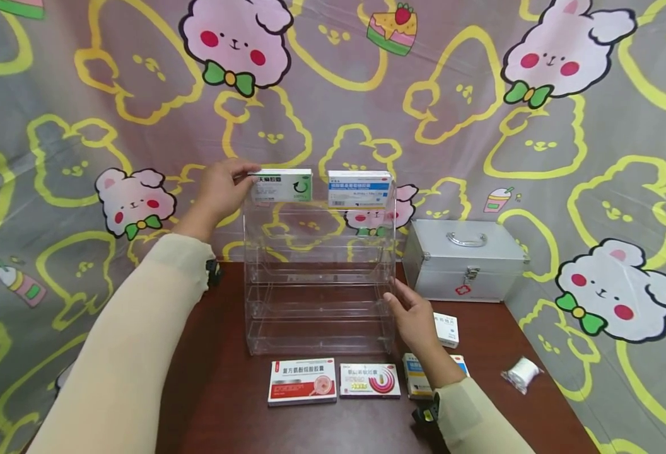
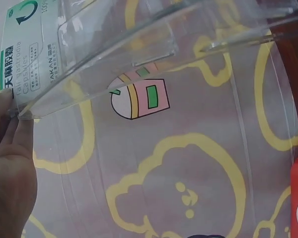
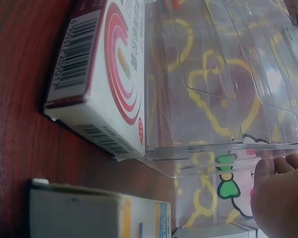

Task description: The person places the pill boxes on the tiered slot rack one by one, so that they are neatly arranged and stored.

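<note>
A clear plastic tiered display rack point(image 1: 318, 312) stands upright on the table. On its top tier sit a green-and-white medicine box point(image 1: 283, 186) at the left and a blue-and-white medicine box point(image 1: 358, 190) at the right. My left hand point(image 1: 222, 189) grips the rack's upper left corner, fingertips against the end of the green-and-white box. In the left wrist view the thumb lies by that box and the other fingers by the rack's side. Lower down, my right hand point(image 1: 415, 315) holds the rack's right side, thumb in front. The tiers below hold no boxes.
In front of the rack lie a red-and-white box point(image 1: 302, 381), a pink-ringed box point(image 1: 369, 380) and a yellow-blue box point(image 1: 418, 377), partly behind my right forearm. A white box point(image 1: 446, 330), a wrapped white roll point(image 1: 521, 374) and a silver case point(image 1: 466, 261) are at the right.
</note>
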Demonstrator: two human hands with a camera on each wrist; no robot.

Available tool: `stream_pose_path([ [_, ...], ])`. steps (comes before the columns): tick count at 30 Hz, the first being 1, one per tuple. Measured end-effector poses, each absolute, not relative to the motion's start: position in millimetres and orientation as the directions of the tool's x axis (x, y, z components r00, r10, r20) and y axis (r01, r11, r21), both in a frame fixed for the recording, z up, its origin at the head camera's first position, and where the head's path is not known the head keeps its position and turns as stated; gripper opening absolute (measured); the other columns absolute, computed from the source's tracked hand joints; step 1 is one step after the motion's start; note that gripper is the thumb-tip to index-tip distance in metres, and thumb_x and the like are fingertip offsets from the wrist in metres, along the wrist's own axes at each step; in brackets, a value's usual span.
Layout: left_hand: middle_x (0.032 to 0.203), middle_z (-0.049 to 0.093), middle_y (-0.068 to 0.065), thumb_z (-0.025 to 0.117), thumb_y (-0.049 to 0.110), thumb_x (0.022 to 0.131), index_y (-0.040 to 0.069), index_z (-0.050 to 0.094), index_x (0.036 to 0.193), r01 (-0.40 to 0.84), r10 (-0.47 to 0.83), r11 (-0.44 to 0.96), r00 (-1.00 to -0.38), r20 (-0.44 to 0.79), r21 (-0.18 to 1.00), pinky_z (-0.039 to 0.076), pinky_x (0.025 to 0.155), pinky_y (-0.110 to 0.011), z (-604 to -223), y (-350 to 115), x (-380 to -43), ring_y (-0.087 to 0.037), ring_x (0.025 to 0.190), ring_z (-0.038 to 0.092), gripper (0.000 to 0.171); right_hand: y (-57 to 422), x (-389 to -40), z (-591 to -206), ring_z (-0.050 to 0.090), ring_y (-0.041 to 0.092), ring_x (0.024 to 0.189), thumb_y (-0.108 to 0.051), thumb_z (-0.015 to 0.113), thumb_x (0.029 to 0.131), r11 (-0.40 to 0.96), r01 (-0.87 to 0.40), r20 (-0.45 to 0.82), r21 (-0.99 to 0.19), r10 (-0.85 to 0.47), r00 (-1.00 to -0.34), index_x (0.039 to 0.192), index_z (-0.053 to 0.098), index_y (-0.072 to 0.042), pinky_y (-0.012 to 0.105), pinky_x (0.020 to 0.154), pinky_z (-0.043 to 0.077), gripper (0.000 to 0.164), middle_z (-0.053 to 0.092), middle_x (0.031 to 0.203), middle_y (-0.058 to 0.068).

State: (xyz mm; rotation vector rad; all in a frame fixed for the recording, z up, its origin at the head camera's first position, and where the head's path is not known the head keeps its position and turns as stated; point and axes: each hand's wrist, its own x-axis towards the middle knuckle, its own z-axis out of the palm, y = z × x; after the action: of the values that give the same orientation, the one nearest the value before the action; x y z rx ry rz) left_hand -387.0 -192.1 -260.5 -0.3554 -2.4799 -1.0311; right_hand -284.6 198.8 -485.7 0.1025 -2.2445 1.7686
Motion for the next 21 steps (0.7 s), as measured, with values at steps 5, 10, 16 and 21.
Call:
stream_pose_path([
  [5, 0.136, 0.063, -0.012, 0.06, 0.017, 0.103, 0.009, 0.069, 0.132, 0.419, 0.114, 0.714, -0.86, 0.498, 0.56, 0.056, 0.097, -0.047, -259.6, -194.8, -387.4, -0.03, 0.118, 0.064, 0.031, 196.5, -285.3, -483.4, 0.057, 0.023, 0.134, -0.02, 0.07, 0.098, 0.262, -0.202, 0.24, -0.944, 0.119, -0.964, 0.144, 0.058, -0.008, 0.011, 0.098, 0.048, 0.049, 0.059, 0.145, 0.011],
  [10, 0.138, 0.062, -0.01, 0.06, 0.015, 0.103, 0.007, 0.07, 0.13, 0.434, 0.146, 0.737, -0.851, 0.505, 0.518, 0.054, 0.099, -0.047, -259.7, -193.3, -387.9, -0.03, 0.12, 0.062, 0.03, 197.2, -283.3, -483.6, 0.058, 0.021, 0.133, -0.028, 0.072, 0.096, 0.258, -0.23, 0.267, -0.939, 0.12, -0.956, 0.143, 0.06, -0.012, 0.012, 0.097, 0.049, 0.05, 0.061, 0.143, 0.007],
  [16, 0.144, 0.058, -0.009, 0.056, 0.017, 0.105, 0.006, 0.067, 0.134, 0.42, 0.174, 0.781, -0.857, 0.485, 0.462, 0.051, 0.105, -0.048, -260.0, -192.3, -387.7, -0.031, 0.13, 0.056, 0.032, 197.6, -283.4, -485.1, 0.057, 0.022, 0.134, -0.022, 0.071, 0.097, 0.252, -0.252, 0.287, -0.934, 0.115, -0.951, 0.142, 0.061, -0.011, 0.014, 0.1, 0.049, 0.048, 0.061, 0.144, 0.008],
  [21, 0.142, 0.059, -0.012, 0.055, 0.014, 0.105, 0.003, 0.068, 0.132, 0.439, 0.202, 0.798, -0.84, 0.503, 0.413, 0.05, 0.107, -0.048, -259.2, -191.7, -387.9, -0.033, 0.131, 0.056, 0.032, 197.1, -283.0, -484.5, 0.057, 0.02, 0.134, -0.027, 0.071, 0.097, 0.27, -0.234, 0.273, -0.934, 0.117, -0.955, 0.143, 0.061, -0.013, 0.028, 0.106, 0.049, 0.049, 0.061, 0.144, 0.006],
])
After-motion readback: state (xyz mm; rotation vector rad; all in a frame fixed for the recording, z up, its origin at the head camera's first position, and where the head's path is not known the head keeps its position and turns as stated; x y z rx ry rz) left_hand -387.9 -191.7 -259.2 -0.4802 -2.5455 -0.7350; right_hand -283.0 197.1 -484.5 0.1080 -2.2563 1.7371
